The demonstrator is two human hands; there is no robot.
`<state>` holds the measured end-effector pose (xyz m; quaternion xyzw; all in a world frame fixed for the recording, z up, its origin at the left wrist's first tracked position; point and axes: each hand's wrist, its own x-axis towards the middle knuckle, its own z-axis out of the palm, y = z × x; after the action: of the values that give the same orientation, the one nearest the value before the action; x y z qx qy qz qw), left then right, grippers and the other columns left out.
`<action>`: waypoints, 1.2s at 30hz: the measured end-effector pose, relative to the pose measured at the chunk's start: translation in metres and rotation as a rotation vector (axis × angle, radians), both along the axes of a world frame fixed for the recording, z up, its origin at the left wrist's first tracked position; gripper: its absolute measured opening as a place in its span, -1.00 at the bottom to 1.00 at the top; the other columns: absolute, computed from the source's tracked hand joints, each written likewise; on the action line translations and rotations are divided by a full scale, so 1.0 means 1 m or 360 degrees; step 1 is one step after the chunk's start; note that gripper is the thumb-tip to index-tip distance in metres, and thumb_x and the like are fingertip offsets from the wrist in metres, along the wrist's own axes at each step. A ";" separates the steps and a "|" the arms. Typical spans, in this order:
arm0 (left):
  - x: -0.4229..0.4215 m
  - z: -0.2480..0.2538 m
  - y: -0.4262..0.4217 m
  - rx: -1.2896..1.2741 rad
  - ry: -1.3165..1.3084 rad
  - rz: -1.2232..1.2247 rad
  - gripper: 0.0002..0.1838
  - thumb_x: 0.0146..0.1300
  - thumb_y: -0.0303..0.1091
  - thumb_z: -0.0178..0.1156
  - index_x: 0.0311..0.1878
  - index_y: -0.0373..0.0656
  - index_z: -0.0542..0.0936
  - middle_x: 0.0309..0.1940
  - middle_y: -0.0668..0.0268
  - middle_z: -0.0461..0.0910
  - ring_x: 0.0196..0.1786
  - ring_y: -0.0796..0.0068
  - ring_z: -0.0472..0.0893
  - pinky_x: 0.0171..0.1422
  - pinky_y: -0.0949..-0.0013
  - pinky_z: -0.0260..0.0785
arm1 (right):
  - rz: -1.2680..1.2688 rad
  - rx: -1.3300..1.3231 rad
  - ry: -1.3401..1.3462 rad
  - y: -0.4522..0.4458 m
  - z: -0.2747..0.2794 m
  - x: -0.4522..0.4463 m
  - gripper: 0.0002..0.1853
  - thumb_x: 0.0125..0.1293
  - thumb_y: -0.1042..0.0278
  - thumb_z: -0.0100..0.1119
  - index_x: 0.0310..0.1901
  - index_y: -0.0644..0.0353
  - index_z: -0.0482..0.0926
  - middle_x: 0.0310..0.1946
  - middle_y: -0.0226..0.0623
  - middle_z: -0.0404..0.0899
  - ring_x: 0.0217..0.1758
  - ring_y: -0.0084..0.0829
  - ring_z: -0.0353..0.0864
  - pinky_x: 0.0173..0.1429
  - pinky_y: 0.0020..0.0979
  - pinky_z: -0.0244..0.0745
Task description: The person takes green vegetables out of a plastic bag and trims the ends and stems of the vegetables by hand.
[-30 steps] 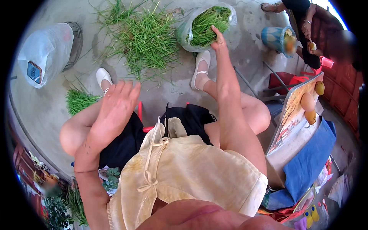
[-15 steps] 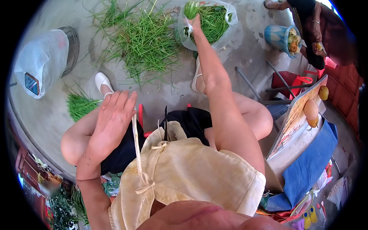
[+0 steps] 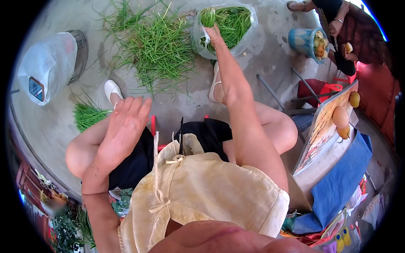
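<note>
My right hand [image 3: 213, 34] reaches far forward, closed around a bunch of chives [image 3: 208, 17] at the left side of a clear plastic bag [image 3: 253, 21]. More long green chives [image 3: 234, 25] fill that bag. My left hand [image 3: 130, 116] rests over my left knee, its fingers stretched out with nothing in them. Beside it hangs a loose cream apron string [image 3: 155, 154]. A large loose pile of chives [image 3: 158, 48] lies on the floor between the hands and the far edge. A smaller neat bundle of chives [image 3: 89, 117] lies by my left leg.
At left, a phone [image 3: 36, 89] lies on a white plastic bag over a basket [image 3: 80, 55]. To the right are a blue bucket [image 3: 301, 41] with scraps, a folding stool [image 3: 274, 95], a board with several round yellow-brown fruits [image 3: 341, 117], and another person's hand [image 3: 336, 27].
My right hand and its bunch have shifted slightly left and down. The apron string has come away from my left hand's fingers. The other person's hands have moved apart.
</note>
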<state>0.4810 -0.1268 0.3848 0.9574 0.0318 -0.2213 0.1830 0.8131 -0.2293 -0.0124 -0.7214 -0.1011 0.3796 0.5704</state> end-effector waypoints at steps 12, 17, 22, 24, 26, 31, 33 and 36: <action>-0.009 -0.022 0.004 0.0010 0.0014 -0.0049 -0.56 0.29 -0.36 -0.32 0.21 -0.28 0.23 0.01 0.10 0.31 0.15 0.24 0.28 0.35 0.27 0.04 | -0.0202 0.0355 0.0359 -0.036 0.082 -0.003 -0.62 0.02 0.39 0.33 -0.09 0.27 0.54 -0.23 -0.29 0.62 -0.18 -0.45 0.58 -0.07 -0.43 0.48; 0.003 0.002 0.003 0.0245 -0.0078 -0.0094 -0.56 0.09 -0.46 -0.04 0.10 -0.29 0.35 -0.18 0.17 0.38 -0.03 0.28 0.38 0.13 0.29 0.21 | 0.0003 0.0491 0.0582 -0.087 0.135 0.025 -0.58 0.06 0.39 0.24 -0.02 0.35 0.47 -0.15 -0.14 0.59 -0.01 -0.27 0.55 0.11 -0.23 0.45; -0.003 -0.010 -0.002 0.0190 -0.0283 -0.0028 -0.54 -0.11 -0.50 0.12 -0.02 -0.30 0.43 -0.33 0.26 0.41 -0.17 0.31 0.43 -0.08 0.34 0.25 | 0.0225 0.0467 0.0689 -0.117 0.196 0.056 -0.57 0.06 0.30 0.20 -0.05 0.35 0.44 -0.10 -0.08 0.53 0.07 -0.08 0.47 0.23 -0.10 0.34; -0.009 -0.019 -0.004 0.0043 -0.0351 0.0085 -0.59 -0.07 -0.49 0.11 -0.05 -0.29 0.44 -0.34 0.24 0.41 -0.18 0.28 0.42 -0.09 0.32 0.26 | 0.0293 0.0507 0.0729 -0.120 0.215 0.065 -0.57 0.03 0.27 0.21 -0.08 0.32 0.44 -0.10 -0.08 0.50 0.10 -0.05 0.44 0.27 -0.07 0.29; -0.013 -0.026 -0.004 -0.0016 -0.0412 0.0123 -0.66 0.01 -0.48 0.09 -0.07 -0.28 0.43 -0.34 0.21 0.38 -0.19 0.24 0.41 -0.08 0.28 0.27 | 0.0321 0.0531 0.0723 -0.118 0.239 0.067 -0.60 0.01 0.27 0.22 -0.13 0.31 0.44 -0.16 -0.12 0.48 0.10 -0.07 0.43 0.28 -0.07 0.26; -0.012 -0.033 -0.003 0.0058 -0.0440 0.0136 -0.72 -0.08 -0.50 0.13 -0.21 -0.25 0.46 -0.34 0.22 0.44 -0.17 0.27 0.45 -0.07 0.31 0.29 | 0.0453 0.0593 0.0718 -0.116 0.291 0.072 -0.54 -0.03 0.25 0.23 -0.10 0.32 0.40 -0.15 -0.17 0.42 0.11 -0.11 0.37 0.35 0.00 0.13; -0.007 -0.037 -0.002 0.0103 -0.0468 0.0148 -0.75 -0.11 -0.51 0.16 -0.27 -0.22 0.47 -0.33 0.23 0.47 -0.15 0.29 0.46 -0.06 0.32 0.29 | 0.0433 0.0506 0.0639 -0.112 0.329 0.062 -0.53 -0.06 0.25 0.23 -0.09 0.29 0.40 -0.22 -0.18 0.44 0.04 -0.11 0.42 0.28 -0.03 0.23; 0.004 -0.035 0.003 0.0125 -0.0556 0.0192 -0.75 -0.11 -0.50 0.19 -0.27 -0.22 0.48 -0.29 0.22 0.47 -0.12 0.27 0.47 -0.04 0.29 0.30 | 0.0495 0.0758 0.0504 -0.101 0.371 0.051 -0.46 -0.09 0.26 0.23 -0.03 0.25 0.34 -0.27 -0.28 0.38 -0.09 -0.22 0.41 0.27 -0.01 0.22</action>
<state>0.4850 -0.1239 0.3494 0.9840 0.0654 -0.0388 0.1611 0.8642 -0.3302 0.3585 -0.4755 -0.2060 0.5352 0.6670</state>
